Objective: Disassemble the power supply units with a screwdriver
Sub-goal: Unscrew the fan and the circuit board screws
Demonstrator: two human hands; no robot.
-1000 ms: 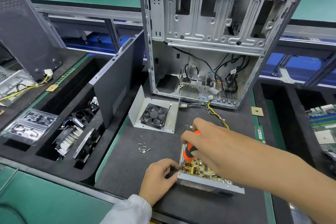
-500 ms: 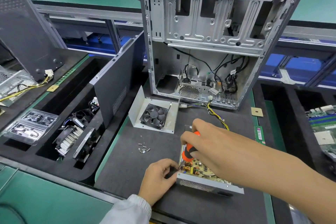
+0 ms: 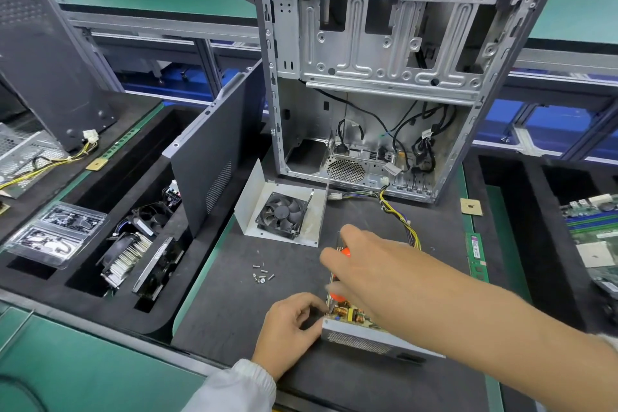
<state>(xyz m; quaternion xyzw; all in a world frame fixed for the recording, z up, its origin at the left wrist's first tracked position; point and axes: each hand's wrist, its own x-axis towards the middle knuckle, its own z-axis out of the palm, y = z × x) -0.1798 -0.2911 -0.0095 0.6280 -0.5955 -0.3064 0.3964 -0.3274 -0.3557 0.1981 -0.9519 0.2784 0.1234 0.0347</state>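
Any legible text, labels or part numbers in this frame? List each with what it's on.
None can be read.
RAM stick at the right of the mat: pinkish label, print too small.
White tag on a cable inside the computer case: too small.
Motherboard at far right: markings blurred.
Power supply board under the hands: component markings unreadable.
Fan hub: no legible label.

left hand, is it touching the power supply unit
Touching: the head view shows the left hand with its fingers pressed against the near left corner of the power supply unit.
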